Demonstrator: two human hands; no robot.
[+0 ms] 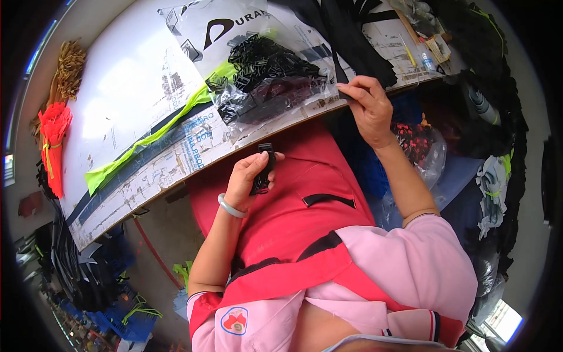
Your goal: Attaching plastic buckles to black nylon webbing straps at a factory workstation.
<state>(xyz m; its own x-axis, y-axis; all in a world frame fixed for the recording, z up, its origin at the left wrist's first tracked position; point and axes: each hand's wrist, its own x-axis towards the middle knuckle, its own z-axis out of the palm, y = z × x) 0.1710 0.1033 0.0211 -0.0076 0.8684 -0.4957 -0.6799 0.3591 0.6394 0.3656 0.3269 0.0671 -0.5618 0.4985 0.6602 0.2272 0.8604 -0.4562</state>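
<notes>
Head view, item one: what is the left hand (251, 178) holding?

Black buckle-like piece (265, 167), being gripped upright above the red apron (293, 205), just outside the front edge of the surface (117, 218). Whether one part or several, not showing clearly.

Item two, right hand (369, 108)?

Pinching a small dark piece (345, 95) narrowly, hovering beside that edge.

Hazards?

Either piece could be slipping, grips being shallow. Clear plastic bag (241, 116), lying near the edge: the right hand, brushing past, could be dragging it down.

Black piece (265, 168) smooth, perhaps plastic; bag (246, 108) glossy film; apron (281, 220) matt cloth
</notes>
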